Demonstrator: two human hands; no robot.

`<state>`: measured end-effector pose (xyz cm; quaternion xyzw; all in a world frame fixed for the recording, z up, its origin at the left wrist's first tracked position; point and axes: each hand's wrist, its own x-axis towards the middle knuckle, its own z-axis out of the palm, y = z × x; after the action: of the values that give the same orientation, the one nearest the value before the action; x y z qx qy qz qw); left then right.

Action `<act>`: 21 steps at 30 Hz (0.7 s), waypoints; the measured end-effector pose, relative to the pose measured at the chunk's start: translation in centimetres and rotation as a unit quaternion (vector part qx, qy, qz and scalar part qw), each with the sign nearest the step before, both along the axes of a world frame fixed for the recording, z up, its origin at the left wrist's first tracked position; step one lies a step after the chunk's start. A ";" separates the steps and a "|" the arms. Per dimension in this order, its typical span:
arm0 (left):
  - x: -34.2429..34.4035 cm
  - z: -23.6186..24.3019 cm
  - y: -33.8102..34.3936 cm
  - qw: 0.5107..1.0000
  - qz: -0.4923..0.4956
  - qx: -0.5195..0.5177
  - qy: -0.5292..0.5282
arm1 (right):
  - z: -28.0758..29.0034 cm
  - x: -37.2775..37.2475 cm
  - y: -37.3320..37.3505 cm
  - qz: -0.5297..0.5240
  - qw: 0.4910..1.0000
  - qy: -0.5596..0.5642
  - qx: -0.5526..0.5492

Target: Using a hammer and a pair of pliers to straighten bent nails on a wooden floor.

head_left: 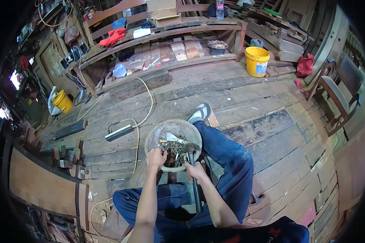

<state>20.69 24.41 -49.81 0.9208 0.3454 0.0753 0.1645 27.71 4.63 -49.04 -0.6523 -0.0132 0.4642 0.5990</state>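
Between my legs stands a round, worn basin [153, 134] with a heap of metal pieces [174, 153] in it that look like nails. A tool with a pale, flat blade [172, 137] lies on the heap. My left hand [155, 157] reaches over the basin's near left side, fingers curled in a pinch; whatever is between them is too small to tell. My right hand [196, 172] is wrapped round a hammer [197, 196] close below its head. The head is over the basin's right side, and the dark handle points back toward my lap.
A power strip [119, 133] and a pale cable [151, 101] lie on the plank floor to the left. Yellow buckets [257, 62] stand at back right and far left. A wooden bench [182, 30] spans the back; a chair [336, 87] is at right. Another tool [256, 198] lies beside my right leg.
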 end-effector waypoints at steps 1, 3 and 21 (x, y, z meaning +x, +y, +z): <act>0.0 -0.1 0.0 1.000 0.004 0.007 -0.004 | 0.0 0.1 0.0 0.005 1.000 0.009 -0.021; 0.0 -0.2 0.1 1.000 0.003 -0.007 -0.002 | 0.1 0.1 0.0 0.003 1.000 0.000 -0.001; 0.2 -0.4 0.3 1.000 0.000 -0.008 0.024 | -0.2 0.3 -0.1 -0.001 1.000 0.018 0.014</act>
<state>20.88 24.75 -50.21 0.9211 0.3500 0.0506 0.1631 27.96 4.55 -49.24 -0.6358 -0.0085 0.4751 0.6082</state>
